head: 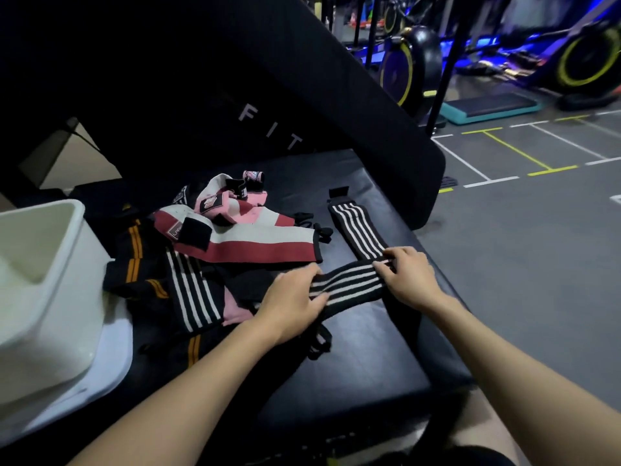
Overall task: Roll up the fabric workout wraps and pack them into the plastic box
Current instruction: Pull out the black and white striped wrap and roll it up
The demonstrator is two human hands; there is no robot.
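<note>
Left hand: the left hand (292, 306) is laid on the near-left end of the black-and-white striped wrap (349, 284); its fingers (314, 299) are curled over the edge of the strip and grip it.
Right hand: the right hand (408, 275) is placed at the bend of the same wrap; the fingertips are bent down onto the stripes and appear to pinch the fabric there.
Wrap position: the wrap is spread flat on the black padded bench (369, 348), unrolled, in an L shape. One leg runs between the two hands; the other leg runs away from the right hand toward the far end.
Key relation: the long axis of the free leg points away from the right hand, so that hand is the nearer one to it. Rolling is judged to start from the left-hand end.
Remaining wraps: a loose pile of wraps (235, 237), including a red-and-white one, lies just left of the hands, not yet rolled.
Plastic box: the white plastic box (50, 264) stands at the far left, beside the pile; no wraps are visible inside.
</note>
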